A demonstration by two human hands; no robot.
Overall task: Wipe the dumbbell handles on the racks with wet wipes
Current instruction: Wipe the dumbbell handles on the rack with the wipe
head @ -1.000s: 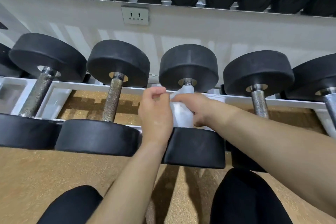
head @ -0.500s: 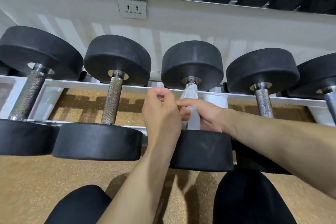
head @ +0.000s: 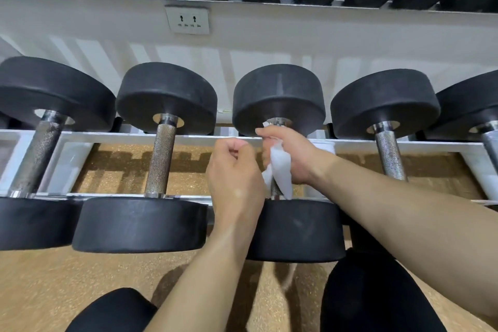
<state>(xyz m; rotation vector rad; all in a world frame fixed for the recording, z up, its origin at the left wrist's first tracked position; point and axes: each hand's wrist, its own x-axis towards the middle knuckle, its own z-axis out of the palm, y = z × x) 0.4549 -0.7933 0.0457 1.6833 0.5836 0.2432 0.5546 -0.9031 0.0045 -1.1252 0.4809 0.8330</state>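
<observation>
White wet wipe wrapped the dumbbell handle, held in your right hand grip; your left hand curled alongside, its grip contents indiscernible.

Single head-worn wide-angle view: faces forward and down at close range onto the lower rack of dumbbells, with an upper shelf along the top edge.
</observation>
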